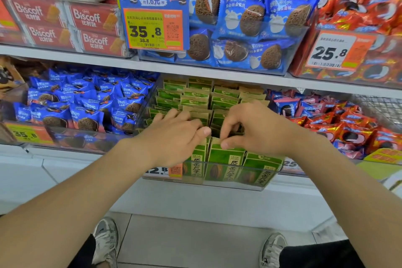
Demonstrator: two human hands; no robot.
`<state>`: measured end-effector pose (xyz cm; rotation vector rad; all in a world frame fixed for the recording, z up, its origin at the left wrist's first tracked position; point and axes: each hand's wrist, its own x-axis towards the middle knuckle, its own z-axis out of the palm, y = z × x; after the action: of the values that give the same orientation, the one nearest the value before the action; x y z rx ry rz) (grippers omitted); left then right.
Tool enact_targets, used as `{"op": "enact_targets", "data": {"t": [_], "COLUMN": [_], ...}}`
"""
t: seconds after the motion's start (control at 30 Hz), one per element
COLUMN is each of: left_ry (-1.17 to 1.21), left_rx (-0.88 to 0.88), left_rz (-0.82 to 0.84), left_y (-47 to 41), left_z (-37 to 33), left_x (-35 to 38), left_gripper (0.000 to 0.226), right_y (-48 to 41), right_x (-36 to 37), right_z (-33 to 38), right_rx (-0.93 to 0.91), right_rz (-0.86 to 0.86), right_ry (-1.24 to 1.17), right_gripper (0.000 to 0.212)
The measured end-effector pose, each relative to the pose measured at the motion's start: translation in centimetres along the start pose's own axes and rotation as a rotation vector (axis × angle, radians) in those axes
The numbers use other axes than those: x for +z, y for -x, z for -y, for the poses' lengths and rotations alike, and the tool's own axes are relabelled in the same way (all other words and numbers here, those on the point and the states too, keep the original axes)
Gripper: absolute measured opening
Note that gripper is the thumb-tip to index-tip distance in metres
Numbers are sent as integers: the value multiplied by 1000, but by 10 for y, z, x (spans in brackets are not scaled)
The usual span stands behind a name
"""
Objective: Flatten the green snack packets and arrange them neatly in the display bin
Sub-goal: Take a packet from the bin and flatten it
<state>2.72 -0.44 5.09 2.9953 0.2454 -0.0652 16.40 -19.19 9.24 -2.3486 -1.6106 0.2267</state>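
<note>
Shop shelf (239, 76), clear display bin (235, 185), left hand (174, 135) and right hand (256, 128) pinching green snack packets (226, 155)

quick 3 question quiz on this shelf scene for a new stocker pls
1. True or false: the green snack packets stand upright in rows inside a clear display bin.
2. Which goods fill the bin directly left of the green packets?
A. red biscuit boxes
B. blue cookie packets
C. bottled drinks
3. Fill in: the left hand and right hand both have their fingers on packet tops in the ___ half of the bin.

Key: 1 true; 2 B; 3 front
</note>
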Motion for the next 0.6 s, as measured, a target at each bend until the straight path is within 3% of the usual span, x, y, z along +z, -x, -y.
{"op": "enact_targets", "data": {"t": [0.13, 0.23, 0.3, 0.43, 0.5, 0.6], "left_ry": [-10, -3, 39, 185, 176, 92], "left_rx": [-119, -157, -165, 49, 132, 51], "left_rz": [-34, -68, -177, -506, -494, -550], "left_y": [-3, -1, 2, 10, 17, 24], "left_z": [4, 1, -1, -8, -15, -24], "left_x": [6, 10, 8, 5, 9, 19], "left_gripper": [66, 55, 43, 15, 18, 16], "right_y": [7, 15, 22, 30, 34, 38], "right_x": [7, 19, 27, 35, 38, 48], "right_z": [-1, 9, 14, 7, 6, 12], "right_rx": [46, -42, -43, 74, 90, 79], "right_rz": [-169, -92, -41, -297, -268, -227], "right_ry": [203, 200, 237, 419, 437, 488], "right_gripper": [6, 2, 4, 11, 13, 9]}}
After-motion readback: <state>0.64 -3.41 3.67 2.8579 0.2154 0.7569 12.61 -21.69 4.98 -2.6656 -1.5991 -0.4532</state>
